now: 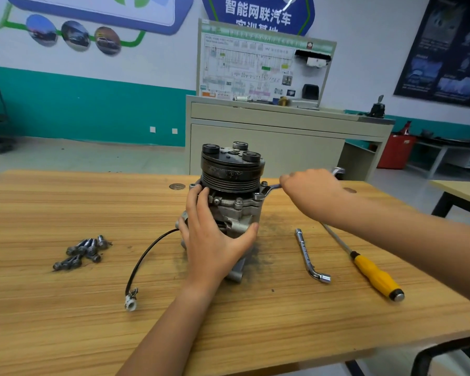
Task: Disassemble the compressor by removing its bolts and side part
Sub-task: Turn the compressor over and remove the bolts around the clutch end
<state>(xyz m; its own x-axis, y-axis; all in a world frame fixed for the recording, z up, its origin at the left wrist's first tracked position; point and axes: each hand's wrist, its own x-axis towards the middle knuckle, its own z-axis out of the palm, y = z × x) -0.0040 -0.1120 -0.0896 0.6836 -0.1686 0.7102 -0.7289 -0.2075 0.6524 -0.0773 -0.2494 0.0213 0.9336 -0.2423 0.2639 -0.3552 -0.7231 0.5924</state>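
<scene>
– Compressor (232, 185) stands on end near the middle of the wooden table (65, 308), pulley (229, 173) uppermost, with dark grime (269, 226) smeared on the wood round its base.

– Who's steadying it?

– Left hand (212, 234) is wrapped round the grey housing (238, 214) from the near side. The fingers reach up to the pulley's lower edge and the thumb hooks round the right flank. A firm hold, from where I stand.

– And the other one?

– Right hand (312, 194) is clenched over the shank of a wrench (272, 189), knuckles up. The ring end sits on a flange bolt (258, 197) on the compressor's right side, just under the pulley. The open end pokes out past the hand toward the far edge of the table.

– Any bolts on the table?

– Loose bolts (83, 252) lie heaped on the left, well apart from the compressor. They overlap, so I can't count them.

– What's that lead?

– Black cable (147, 256) comes off the left of the housing, curves toward the near edge and ends in a white connector (130, 302) lying on the wood.

– Other tools?

– Right of the compressor an L-shaped socket wrench (308, 256) lies flat. Just beyond it is a screwdriver (375, 278) with a yellow handle, its shaft running under the right forearm.
</scene>
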